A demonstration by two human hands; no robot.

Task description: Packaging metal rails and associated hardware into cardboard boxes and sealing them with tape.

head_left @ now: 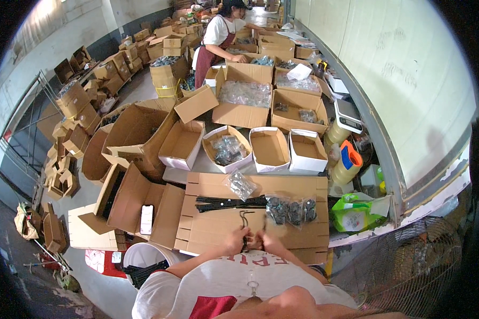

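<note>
Close to my body, over a flat cardboard sheet (218, 231), my two hands are close together. My left hand (237, 242) is closed around thin black strips (244, 217) that stick up with bent ends. My right hand (272, 243) is closed beside it with its fingers pressed together; what it holds is too small and hidden to make out. Beyond the hands lies a bundle of long black strips (226, 204). To its right sit several clear bags of black parts (291, 210). A clear bag of small pale parts (240, 185) rests at the bundle's far side.
A row of open boxes, one holding small bags (228, 150), stands behind the sheet. A phone (146, 219) lies on a carton at left, above a white bucket (143, 256) with black strips. At right are a green bag (356, 212) and a fan guard (410, 266). Another person (217, 40) works farther back.
</note>
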